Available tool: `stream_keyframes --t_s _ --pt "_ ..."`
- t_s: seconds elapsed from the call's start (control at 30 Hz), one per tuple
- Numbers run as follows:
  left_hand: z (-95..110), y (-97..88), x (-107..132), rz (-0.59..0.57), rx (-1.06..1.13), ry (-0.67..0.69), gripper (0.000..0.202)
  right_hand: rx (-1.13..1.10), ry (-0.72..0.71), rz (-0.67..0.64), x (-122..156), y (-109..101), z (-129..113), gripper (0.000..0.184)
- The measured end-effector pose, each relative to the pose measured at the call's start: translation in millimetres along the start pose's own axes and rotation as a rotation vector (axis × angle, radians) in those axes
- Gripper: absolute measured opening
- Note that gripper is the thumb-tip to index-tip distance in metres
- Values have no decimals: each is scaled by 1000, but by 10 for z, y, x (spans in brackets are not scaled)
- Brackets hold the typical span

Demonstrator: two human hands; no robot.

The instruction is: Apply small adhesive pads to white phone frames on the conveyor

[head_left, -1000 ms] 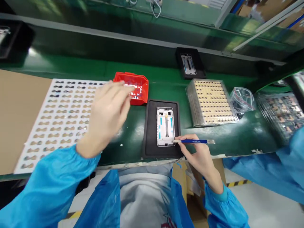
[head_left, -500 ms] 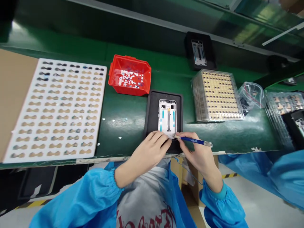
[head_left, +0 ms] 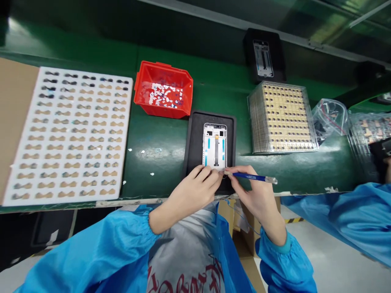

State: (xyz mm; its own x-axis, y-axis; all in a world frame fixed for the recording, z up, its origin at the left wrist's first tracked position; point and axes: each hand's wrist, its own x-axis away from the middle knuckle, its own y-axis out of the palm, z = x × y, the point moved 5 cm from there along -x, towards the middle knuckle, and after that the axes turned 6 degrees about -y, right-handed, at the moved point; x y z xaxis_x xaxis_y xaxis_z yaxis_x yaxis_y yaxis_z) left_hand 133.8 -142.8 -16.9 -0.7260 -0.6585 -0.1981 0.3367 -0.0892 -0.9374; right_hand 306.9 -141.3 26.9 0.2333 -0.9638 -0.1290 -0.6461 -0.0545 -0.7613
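Note:
A phone frame (head_left: 214,146) with a grey flex cable down its middle and teal strips on both sides lies in a black tray (head_left: 195,140). My left hand (head_left: 198,185) rests over the frame's lower left end, fingers bent and drawn together; whatever is under the fingertips is hidden. Between the thumb and fingers of my right hand (head_left: 255,191) is a blue pen (head_left: 252,176), or a tool shaped like one. Its clear end points right, and its other end meets the frame's lower right corner, close to my left fingertips.
Left of the tray stands a red bin (head_left: 163,89) of small white pieces. A white foam board (head_left: 130,106) holds rows of tan and dark parts. Stacked clear trays (head_left: 282,118), a plastic bag (head_left: 332,116) and another framed phone (head_left: 263,59) are rightward. A co-worker's blue sleeve (head_left: 363,211) shows.
The view has shifted slightly. My left fingers have come closer to the pen's working end, at the frame's lower edge. The right hand still holds the pen.

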Motion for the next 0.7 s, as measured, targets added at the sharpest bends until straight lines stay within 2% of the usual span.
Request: stream_keyframes --t_s 0.17,0.3,0.4,0.5,0.63,0.7 --pt "29 -41 -21 40 -48 44 45 -251 146 150 21 24 73 3" --pt "30 -115 -28 60 -84 62 37 -489 285 367 114 66 138 17" --pt "-33 -137 -24 37 -5 26 39 -502 330 470 187 54 160 22" --pt "-53 -101 -38 -6 21 -1 45 -481 327 502 214 13 121 22" --pt "77 -11 -103 -107 18 13 55 -401 248 479 114 -80 -73 24" --pt "93 -13 -129 -67 44 19 51 -364 154 418 -25 -121 -196 23"
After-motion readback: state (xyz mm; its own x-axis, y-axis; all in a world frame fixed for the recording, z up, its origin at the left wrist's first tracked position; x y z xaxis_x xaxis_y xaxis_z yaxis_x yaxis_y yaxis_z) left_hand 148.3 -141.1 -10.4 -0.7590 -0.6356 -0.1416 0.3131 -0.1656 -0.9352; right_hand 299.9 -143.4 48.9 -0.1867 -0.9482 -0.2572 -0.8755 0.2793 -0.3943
